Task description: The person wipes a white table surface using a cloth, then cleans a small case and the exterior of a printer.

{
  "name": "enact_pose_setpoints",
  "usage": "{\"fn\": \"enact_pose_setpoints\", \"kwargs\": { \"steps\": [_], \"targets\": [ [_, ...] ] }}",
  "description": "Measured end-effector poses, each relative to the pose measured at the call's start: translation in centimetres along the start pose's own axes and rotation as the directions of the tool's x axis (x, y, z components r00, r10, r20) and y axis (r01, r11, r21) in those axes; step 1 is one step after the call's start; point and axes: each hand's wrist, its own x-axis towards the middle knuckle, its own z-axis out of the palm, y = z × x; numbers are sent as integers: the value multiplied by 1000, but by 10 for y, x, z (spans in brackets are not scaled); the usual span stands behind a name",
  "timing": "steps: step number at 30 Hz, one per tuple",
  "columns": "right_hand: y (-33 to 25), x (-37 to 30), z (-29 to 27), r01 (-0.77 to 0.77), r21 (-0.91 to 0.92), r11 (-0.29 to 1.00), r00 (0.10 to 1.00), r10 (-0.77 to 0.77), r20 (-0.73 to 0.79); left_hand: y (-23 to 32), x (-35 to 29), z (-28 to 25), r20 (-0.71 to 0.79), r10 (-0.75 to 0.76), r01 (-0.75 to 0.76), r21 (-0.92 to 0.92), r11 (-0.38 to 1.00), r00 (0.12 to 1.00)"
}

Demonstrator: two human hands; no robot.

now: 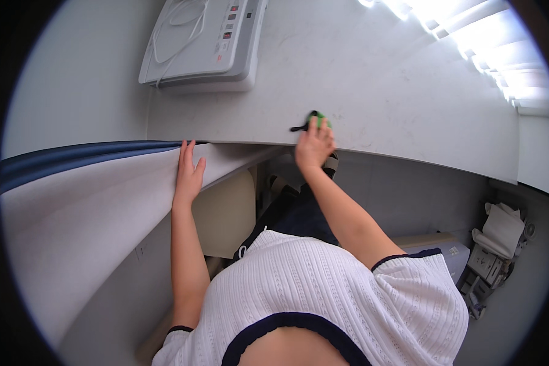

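Observation:
My right hand [315,146] reaches over the front edge of the white tabletop [372,91], its fingers bent over a small green and black object [320,119]. A short black bar juts out to the left of those fingers; most of the object is hidden under them, so its kind is unclear. At the tabletop's left front corner, my left hand [191,174] lies with fingers stretched out and thumb apart. It touches the end of a white panel [104,201] topped by a dark blue band [73,157] and holds nothing.
A white printer [195,49] with a coiled white cable on it stands at the back left. Bright blinds [463,36] line the back right. Below the tabletop are a beige panel [226,213] and, at right, a pile with a white bag [500,229] and boxes.

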Motion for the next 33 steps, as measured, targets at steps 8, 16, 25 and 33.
{"fn": "enact_pose_setpoints", "kwargs": {
  "steps": [8, 16, 25, 33],
  "targets": [
    [-135, -34, 14, 644, 337, 687, 704, -704, 89, -24, 7, -1, -24, 54, -56, -50, 997, 998],
    [-121, 30, 47, 411, 164, 897, 901, -427, 73, -25, 11, -15, -88, -128, 109, -191, 976, 988],
    [-253, 8, 92, 506, 201, 839, 823, -539, 179, -48, 21, -23, -104, -159, 110, -373, 921, 982],
    [-368, 27, 167, 766, 291, 573, 603, -798, -18, -88, 39, -30, -88, -144, 87, -465, 881, 986]
  ]
}}
